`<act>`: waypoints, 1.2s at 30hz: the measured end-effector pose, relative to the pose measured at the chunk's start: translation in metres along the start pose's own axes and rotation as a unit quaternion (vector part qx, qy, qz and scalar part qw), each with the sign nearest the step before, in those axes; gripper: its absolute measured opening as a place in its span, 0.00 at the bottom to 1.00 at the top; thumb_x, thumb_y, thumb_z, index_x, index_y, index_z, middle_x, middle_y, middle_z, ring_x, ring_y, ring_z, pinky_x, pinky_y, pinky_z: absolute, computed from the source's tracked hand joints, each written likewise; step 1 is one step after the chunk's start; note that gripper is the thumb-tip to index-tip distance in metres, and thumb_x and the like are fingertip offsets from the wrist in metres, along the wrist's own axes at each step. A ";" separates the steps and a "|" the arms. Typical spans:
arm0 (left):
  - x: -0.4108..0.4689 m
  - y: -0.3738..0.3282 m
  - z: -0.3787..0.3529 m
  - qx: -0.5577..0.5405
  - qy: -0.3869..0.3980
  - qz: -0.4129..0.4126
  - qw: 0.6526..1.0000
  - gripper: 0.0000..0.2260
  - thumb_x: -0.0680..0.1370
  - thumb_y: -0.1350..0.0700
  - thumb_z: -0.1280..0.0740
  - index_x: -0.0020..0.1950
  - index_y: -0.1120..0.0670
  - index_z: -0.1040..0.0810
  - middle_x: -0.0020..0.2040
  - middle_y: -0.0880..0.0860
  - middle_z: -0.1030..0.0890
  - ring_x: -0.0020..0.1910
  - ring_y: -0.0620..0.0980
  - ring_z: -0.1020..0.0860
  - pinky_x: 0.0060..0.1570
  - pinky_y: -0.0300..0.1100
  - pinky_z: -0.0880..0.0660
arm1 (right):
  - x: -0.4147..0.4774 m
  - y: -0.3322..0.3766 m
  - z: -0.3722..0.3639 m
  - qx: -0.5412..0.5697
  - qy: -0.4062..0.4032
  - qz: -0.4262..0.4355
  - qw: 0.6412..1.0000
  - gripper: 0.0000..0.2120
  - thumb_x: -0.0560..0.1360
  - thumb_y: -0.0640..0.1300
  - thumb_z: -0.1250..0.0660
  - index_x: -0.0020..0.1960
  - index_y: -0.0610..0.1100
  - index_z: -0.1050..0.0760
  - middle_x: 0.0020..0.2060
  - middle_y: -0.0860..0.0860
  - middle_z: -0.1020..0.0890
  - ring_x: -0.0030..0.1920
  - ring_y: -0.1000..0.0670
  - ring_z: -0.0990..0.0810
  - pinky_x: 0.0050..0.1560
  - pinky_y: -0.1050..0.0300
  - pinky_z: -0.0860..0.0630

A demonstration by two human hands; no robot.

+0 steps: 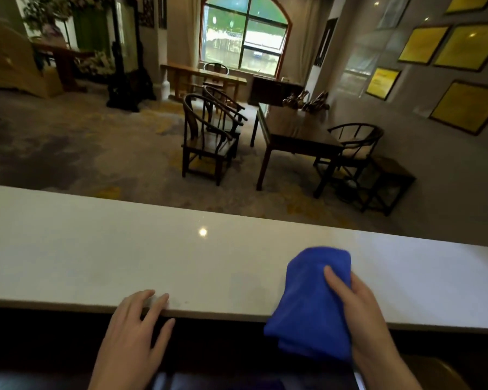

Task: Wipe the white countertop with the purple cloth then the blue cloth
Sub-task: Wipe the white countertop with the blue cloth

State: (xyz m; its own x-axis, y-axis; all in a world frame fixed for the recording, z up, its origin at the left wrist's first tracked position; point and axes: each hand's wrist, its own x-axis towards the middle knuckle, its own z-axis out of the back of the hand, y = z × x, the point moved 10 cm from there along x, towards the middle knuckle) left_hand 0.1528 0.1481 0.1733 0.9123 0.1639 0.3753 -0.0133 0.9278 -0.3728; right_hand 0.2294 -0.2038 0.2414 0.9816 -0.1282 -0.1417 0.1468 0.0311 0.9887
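The white countertop [124, 249] runs across the view from left to right. A folded blue cloth [313, 299] lies partly on its near edge and hangs over toward me. My right hand [361, 313] grips the cloth from the right, thumb on top. My left hand [135, 325] rests with spread fingers on the counter's near edge and holds nothing. No purple cloth is visible.
Beyond the counter, lower down, is a carpeted room with dark wooden chairs [209, 136] and a dark table [296, 133]. An arched window [245, 38] is at the back. Framed yellow plaques [459, 49] hang on the right wall.
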 end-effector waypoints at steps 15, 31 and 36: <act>0.007 0.009 -0.014 0.045 0.104 0.022 0.993 0.31 0.81 0.37 0.56 0.58 0.51 0.18 0.57 0.55 0.20 0.56 0.57 0.23 0.51 0.52 0.25 | 0.137 0.060 -0.025 -0.367 -0.120 0.195 0.902 0.09 0.81 0.49 0.36 0.60 0.47 0.28 0.47 0.50 0.21 0.45 0.46 0.21 0.44 0.50 0.27; 0.000 0.014 -0.023 0.036 0.079 -0.012 0.996 0.18 0.78 0.45 0.36 0.66 0.49 0.23 0.64 0.52 0.24 0.64 0.54 0.27 0.65 0.49 0.31 | 0.191 -0.047 -0.160 -0.547 -0.056 0.046 0.834 0.16 0.83 0.51 0.41 0.43 0.41 0.26 0.33 0.46 0.25 0.34 0.49 0.25 0.40 0.50 0.23; -0.004 0.014 -0.024 0.042 0.079 -0.017 0.996 0.20 0.78 0.45 0.36 0.69 0.49 0.25 0.67 0.51 0.24 0.68 0.54 0.27 0.71 0.48 0.38 | 0.186 -0.046 -0.226 -0.545 -0.003 0.082 0.834 0.17 0.84 0.51 0.42 0.40 0.43 0.28 0.34 0.46 0.24 0.36 0.48 0.24 0.40 0.48 0.21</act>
State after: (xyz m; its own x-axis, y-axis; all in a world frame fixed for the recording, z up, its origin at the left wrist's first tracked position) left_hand 0.1592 0.1520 0.1462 0.9658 0.0837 0.2456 -0.0096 0.9575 -0.2884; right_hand 0.4326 -0.0052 0.1580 0.9992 -0.0382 -0.0067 0.0380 0.9314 0.3620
